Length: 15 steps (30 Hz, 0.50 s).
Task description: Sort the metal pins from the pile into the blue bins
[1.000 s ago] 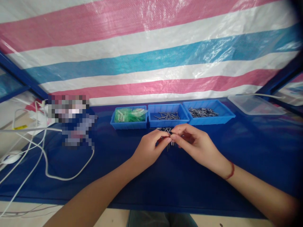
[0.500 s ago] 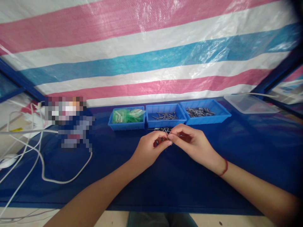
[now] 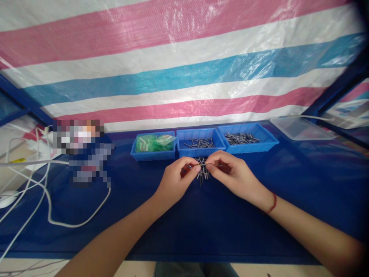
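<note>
My left hand and my right hand meet over the blue table, fingertips pinched together. Between them they hold a thin metal pin, one hand at each end. Under the fingertips lies a small heap of loose metal pins. Just behind stand three blue trays: the left tray holds green plastic parts in a bag, the middle tray a few pins, the right tray a denser pile of metal pieces.
A clear plastic lid or tray lies at the back right. White cables loop across the table's left side beside a blurred patch. A striped pink, white and blue tarpaulin hangs behind the table.
My fingertips have drawn slightly apart, so the pin between them now shows. The view has shifted a little; the hands stay over the pin heap.
</note>
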### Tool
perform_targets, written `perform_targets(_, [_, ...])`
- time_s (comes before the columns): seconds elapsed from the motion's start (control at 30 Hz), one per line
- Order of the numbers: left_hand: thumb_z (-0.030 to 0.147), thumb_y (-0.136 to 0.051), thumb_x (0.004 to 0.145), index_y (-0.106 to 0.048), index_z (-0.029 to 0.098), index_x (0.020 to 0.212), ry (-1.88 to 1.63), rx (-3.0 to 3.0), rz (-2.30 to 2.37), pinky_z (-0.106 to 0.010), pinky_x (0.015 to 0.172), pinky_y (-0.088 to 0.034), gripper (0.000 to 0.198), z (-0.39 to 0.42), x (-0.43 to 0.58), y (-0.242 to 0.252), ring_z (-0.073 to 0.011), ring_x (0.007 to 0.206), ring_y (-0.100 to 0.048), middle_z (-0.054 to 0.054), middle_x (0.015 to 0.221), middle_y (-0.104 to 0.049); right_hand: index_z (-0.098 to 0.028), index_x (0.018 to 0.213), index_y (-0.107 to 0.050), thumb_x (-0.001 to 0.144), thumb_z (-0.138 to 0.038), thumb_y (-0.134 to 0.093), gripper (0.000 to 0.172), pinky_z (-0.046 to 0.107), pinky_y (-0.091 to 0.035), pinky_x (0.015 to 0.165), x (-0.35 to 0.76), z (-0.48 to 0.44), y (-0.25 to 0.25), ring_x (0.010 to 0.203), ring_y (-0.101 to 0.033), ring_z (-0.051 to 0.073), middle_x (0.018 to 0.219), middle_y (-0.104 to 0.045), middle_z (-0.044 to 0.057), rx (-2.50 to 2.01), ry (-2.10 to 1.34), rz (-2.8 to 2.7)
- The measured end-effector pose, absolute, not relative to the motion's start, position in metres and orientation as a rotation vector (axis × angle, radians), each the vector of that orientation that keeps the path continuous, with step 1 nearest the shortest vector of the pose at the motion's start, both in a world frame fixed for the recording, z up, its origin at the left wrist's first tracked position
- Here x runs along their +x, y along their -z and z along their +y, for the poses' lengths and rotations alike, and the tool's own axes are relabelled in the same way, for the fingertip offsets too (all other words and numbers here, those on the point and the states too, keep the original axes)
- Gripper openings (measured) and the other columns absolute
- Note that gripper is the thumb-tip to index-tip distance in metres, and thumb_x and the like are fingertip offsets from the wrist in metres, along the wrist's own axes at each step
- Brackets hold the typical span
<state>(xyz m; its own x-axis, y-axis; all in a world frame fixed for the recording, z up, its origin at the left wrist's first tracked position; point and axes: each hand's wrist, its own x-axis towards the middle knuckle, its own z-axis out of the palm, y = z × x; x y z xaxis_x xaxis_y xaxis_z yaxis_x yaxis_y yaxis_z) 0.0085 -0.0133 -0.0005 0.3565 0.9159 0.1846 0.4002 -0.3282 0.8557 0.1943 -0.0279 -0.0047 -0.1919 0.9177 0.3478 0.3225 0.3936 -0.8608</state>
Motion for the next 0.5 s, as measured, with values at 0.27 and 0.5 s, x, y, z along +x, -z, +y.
perform_targets(0.27, [0.033, -0.052, 0.090, -0.061, 0.019, 0.101, -0.877, 2.117, 1.148, -0.023, 0.068, -0.046, 0.020, -0.012, 0.003, -0.005, -0.0122, 0.070, -0.058, -0.002, 0.088, -0.066, -0.019, 0.079, -0.061, 0.088, -0.039, -0.051, 0.024, 0.028, -0.044, 0.061, 0.222, -0.012, -0.011, 0.067, -0.055, 0.015, 0.076, -0.060, 0.003, -1.293, -0.463, -1.644])
perform_targets(0.5, [0.023, -0.046, 0.092, -0.062, 0.019, 0.094, -0.774, 2.409, 1.035, -0.026, 0.081, -0.044, 0.016, -0.004, -0.003, -0.002, -0.0155, 0.089, -0.058, -0.004, 0.095, -0.063, -0.021, 0.082, -0.062, 0.090, -0.043, -0.041, 0.032, 0.038, -0.042, 0.075, 0.297, 0.009, -0.025, 0.082, -0.057, 0.028, 0.088, -0.061, 0.015, -1.850, 0.247, -1.579])
